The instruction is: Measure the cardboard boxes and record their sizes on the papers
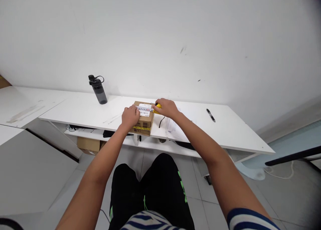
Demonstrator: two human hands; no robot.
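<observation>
A small cardboard box (142, 124) with yellow tape and a white label (144, 113) sits at the front of the white desk. Across its top lies the pulled-out blade of a tape measure (157, 108), white with printed numbers. My right hand (167, 107) is closed around the yellow case at the box's right edge. At the left edge, my left hand (130, 116) has its fingers closed on the blade's end and rests against the box; the very tip is hidden under the fingers.
White papers (175, 129) lie right of the box, with a thin dark curved item (162, 122) beside them. A black marker (211, 115) is farther right. A dark water bottle (99, 91) stands back left, near the wall. Another cardboard box (88, 145) sits below the desktop.
</observation>
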